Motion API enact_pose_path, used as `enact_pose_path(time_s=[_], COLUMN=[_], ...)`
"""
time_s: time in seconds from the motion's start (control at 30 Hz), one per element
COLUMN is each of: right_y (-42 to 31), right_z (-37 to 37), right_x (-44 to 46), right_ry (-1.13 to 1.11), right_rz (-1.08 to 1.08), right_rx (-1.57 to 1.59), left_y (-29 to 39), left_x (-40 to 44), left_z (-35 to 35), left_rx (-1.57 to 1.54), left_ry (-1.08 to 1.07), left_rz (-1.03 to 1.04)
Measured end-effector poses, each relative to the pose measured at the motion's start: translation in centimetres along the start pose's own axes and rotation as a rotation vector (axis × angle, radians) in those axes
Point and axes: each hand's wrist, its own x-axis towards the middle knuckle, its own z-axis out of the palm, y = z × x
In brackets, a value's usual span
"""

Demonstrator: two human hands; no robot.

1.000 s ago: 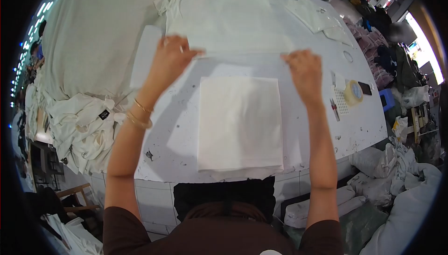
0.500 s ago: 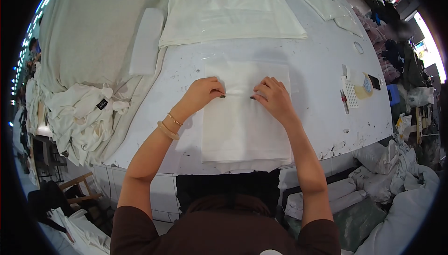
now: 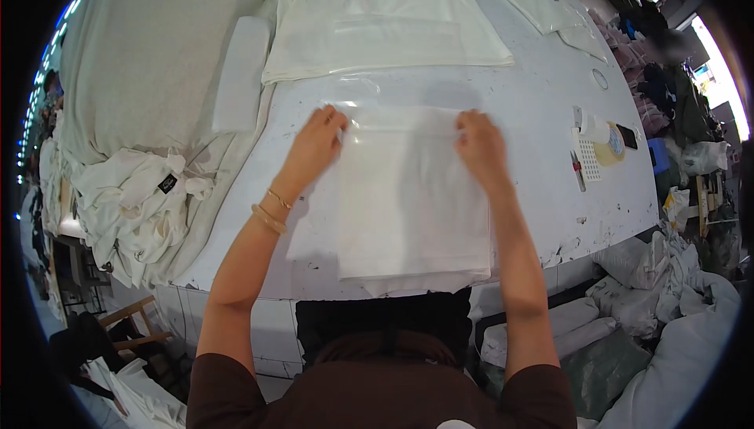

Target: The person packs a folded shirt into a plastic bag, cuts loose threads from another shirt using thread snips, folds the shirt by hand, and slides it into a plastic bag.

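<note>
A folded white garment [image 3: 412,201] lies flat in front of me, with a clear plastic bag [image 3: 361,91] over it that reaches past its far edge. My left hand [image 3: 316,140], with two bracelets on the wrist, has its fingers curled at the bag's far left corner. At the far right corner my right hand [image 3: 481,145] is closed in a pinch on the bag's edge. Beyond both hands a white T-shirt [image 3: 385,29] is spread out, with a clear strip of plastic across it.
On the table [image 3: 542,115] at the right are a tape roll [image 3: 611,146], a phone [image 3: 627,136], red-handled snips [image 3: 577,164] and a ring [image 3: 600,79]. Crumpled white garments [image 3: 141,209] lie at the left, beside a white board [image 3: 242,76].
My hands have moved apart and away from me, from the middle of the folded garment to its far corners. The plastic over it now looks smoother.
</note>
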Motion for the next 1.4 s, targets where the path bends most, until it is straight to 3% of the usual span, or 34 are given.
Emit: enact_pose_path(time_s=[0.07,0.17,0.23,0.27,0.33,0.43,0.47,0.6,0.67,0.7,0.73,0.77,0.87,0.93,1.07,1.13,1.17,1.3,1.37,1.4], right_y=[2.2,4.6,6.1,5.9,4.3,3.1,2.8,1.8,1.3,0.7,0.3,-0.1,-0.9,-1.4,-1.2,-1.3,-1.3,-2.3,-3.2,-3.4], right_z=[-1.0,0.1,1.4,0.9,-0.2,0.0,0.1,1.1,1.4,1.4,1.4,1.4,1.0,0.6,1.5,0.2,0.1,-0.5,0.0,0.2], right_x=[1.4,3.3,4.1,4.2,3.2,0.3,-0.4,-1.4,-1.1,-0.9,-0.7,-0.4,0.3,0.5,-0.7,-1.5,-2.1,-3.4,-3.4,-3.0], right_ry=[-0.007,0.111,0.074,0.082,0.037,-0.013,-0.013,-0.088,-0.063,-0.058,-0.054,-0.049,-0.197,-0.302,-0.131,-0.046,0.005,0.014,0.209,0.153], right_rz=[0.083,0.218,0.467,0.466,0.714,0.814,0.816,0.732,0.694,0.62,0.545,0.546,0.547,0.7,0.699,0.81,0.852,0.816,0.568,0.454], right_rx=[-0.018,0.001,-0.041,-0.043,0.055,0.3,0.3,0.638,0.736,0.801,0.865,0.863,0.948,1.017,0.945,0.594,0.581,0.445,-0.055,-0.053], left_y=[-2.1,-3.0,-2.6,-2.1,-1.4,-1.6,-1.8,-1.7,-1.4,-1.6,-1.9,-1.4,-0.2,-0.2,0.4,-0.2,-0.7,-1.9,-2.6,-2.0], left_x=[2.5,6.5,8.4,8.7,8.7,8.8,8.6,9.1,9.5,9.5,9.3,9.4,9.2,9.3,8.4,7.1,6.4,3.2,0.7,-0.6], left_z=[0.0,2.2,3.7,3.7,3.3,3.6,3.9,4.1,3.9,4.2,4.5,4.2,2.7,2.1,0.7,-0.2,-0.8,-2.4,-2.2,-2.1], left_rx=[0.033,0.073,0.09,0.14,0.148,0.227,0.298,0.375,0.442,0.443,0.474,0.503,0.637,0.621,0.596,0.605,0.619,0.451,0.017,-0.109], left_ry=[-0.02,0.069,-0.123,-0.2,-0.246,-0.253,-0.208,-0.256,-0.454,-0.451,-0.307,-0.16,-0.254,-0.262,-0.375,-0.407,-0.436,-0.322,0.002,0.134], left_rz=[-0.056,0.07,0.064,0.123,0.214,0.416,0.53,0.51,0.347,0.351,0.459,0.565,0.5,0.506,0.541,0.569,0.598,0.514,0.115,-0.123])
